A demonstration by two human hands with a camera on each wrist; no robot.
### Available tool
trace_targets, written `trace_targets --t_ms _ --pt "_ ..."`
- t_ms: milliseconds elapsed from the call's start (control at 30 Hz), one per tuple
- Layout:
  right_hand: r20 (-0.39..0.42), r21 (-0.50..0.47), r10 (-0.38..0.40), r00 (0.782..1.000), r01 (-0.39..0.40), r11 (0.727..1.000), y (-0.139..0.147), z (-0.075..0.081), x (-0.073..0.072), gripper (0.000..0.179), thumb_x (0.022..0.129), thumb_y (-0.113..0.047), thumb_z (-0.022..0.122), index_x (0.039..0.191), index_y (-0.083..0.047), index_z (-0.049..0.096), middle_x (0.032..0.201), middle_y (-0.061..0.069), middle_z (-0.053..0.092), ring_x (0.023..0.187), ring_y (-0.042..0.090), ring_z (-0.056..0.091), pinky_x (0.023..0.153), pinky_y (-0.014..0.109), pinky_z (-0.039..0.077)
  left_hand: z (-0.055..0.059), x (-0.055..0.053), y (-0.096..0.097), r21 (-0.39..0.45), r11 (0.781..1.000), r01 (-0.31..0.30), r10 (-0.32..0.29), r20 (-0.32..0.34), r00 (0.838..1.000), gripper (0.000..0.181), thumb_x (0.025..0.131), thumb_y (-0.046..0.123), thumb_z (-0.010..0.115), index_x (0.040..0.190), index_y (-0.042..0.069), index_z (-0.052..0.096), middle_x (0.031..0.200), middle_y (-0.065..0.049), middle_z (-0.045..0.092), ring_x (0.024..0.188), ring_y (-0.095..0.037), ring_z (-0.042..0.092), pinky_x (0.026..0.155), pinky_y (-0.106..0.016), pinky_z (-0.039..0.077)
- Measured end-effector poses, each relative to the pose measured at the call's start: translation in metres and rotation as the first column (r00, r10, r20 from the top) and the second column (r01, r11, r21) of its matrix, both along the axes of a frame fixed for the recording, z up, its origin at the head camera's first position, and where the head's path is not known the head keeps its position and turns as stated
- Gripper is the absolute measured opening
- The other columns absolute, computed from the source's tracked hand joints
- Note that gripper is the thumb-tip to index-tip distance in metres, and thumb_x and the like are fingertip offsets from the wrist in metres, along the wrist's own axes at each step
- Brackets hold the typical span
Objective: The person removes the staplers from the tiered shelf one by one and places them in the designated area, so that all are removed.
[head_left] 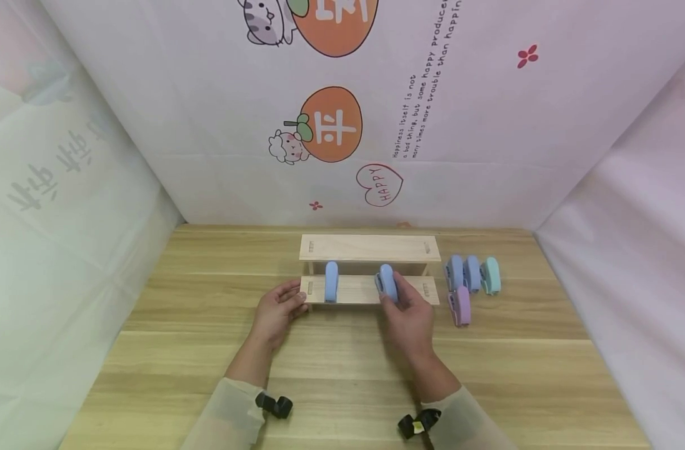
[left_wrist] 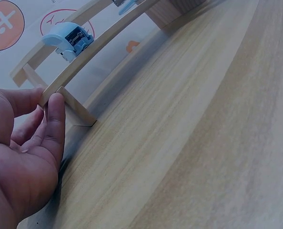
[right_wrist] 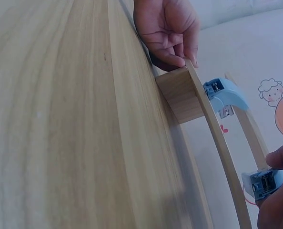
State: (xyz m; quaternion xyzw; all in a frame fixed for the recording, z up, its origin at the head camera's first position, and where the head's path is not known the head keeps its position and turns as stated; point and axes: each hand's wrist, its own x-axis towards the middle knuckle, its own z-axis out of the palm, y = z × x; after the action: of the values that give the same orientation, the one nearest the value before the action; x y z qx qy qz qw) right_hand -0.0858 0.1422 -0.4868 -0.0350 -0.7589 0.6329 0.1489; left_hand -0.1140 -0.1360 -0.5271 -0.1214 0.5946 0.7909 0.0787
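Note:
A small two-tier wooden stand stands on the table, with its lower board (head_left: pixel 354 289) nearer me than its upper board (head_left: pixel 370 245). My left hand (head_left: pixel 276 314) pinches the left end of the lower board between thumb and fingers, as the left wrist view also shows. One light blue mini stapler (head_left: pixel 332 282) stands on that board towards the left. Further right, my right hand (head_left: pixel 412 322) holds a second blue stapler (head_left: pixel 386 281) at the lower board, thumb on the near side. Whether its base touches the wood cannot be told.
Right of the stand, two blue staplers (head_left: pixel 455 272) and a mint green stapler (head_left: pixel 491 275) sit side by side. A purple stapler (head_left: pixel 460 306) lies just in front of them. A printed white cloth (head_left: pixel 235 125) rises behind the wooden table (head_left: pixel 342 369).

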Motion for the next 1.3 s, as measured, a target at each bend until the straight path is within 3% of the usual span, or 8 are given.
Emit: trace_targets --t_ms 300,767,1067,1300 --pt "0.075 -0.011 -0.024 0.997 0.025 1.000 0.007 0.006 0.001 0.051 0.094 0.003 0.073 0.143 0.003 0.057 0.145 0.021 0.056 0.137 0.033 0.053 0.106 0.023 0.048 0.000 0.000 0.000 0.001 1.000 0.001 -0.001 -0.003 1.000 0.046 0.096 -0.001 0.071 0.140 0.000 0.058 0.126 -0.018 0.065 0.099 -0.022 0.070 0.090 -0.032 0.064" --pt "0.082 0.015 -0.082 0.993 0.081 0.997 0.024 0.003 0.004 0.050 0.094 -0.008 0.075 0.142 -0.010 0.062 0.145 0.014 0.059 0.136 0.027 0.055 0.108 0.028 0.050 0.001 0.000 0.001 0.015 1.000 -0.008 0.008 0.004 1.000 0.045 0.095 -0.003 0.071 0.139 0.001 0.060 0.122 -0.017 0.065 0.098 -0.022 0.070 0.091 -0.032 0.064" --pt "0.103 0.070 -0.116 0.988 0.109 0.992 0.031 0.005 0.003 0.050 0.094 -0.009 0.076 0.143 -0.010 0.061 0.145 0.014 0.059 0.137 0.026 0.054 0.107 0.029 0.050 0.002 0.001 0.001 0.010 1.000 -0.015 0.015 0.004 1.000 0.044 0.095 -0.004 0.070 0.138 0.001 0.060 0.121 -0.016 0.065 0.099 -0.022 0.069 0.092 -0.033 0.064" --pt "0.102 0.041 -0.112 0.988 0.109 0.993 0.038 0.004 0.003 0.052 0.094 -0.009 0.076 0.143 -0.011 0.061 0.146 0.012 0.057 0.138 0.024 0.053 0.107 0.026 0.050 0.002 0.000 0.001 0.022 1.000 -0.018 0.018 0.008 1.000 0.044 0.095 -0.005 0.070 0.138 0.000 0.060 0.119 -0.016 0.066 0.098 -0.021 0.070 0.091 -0.032 0.064"
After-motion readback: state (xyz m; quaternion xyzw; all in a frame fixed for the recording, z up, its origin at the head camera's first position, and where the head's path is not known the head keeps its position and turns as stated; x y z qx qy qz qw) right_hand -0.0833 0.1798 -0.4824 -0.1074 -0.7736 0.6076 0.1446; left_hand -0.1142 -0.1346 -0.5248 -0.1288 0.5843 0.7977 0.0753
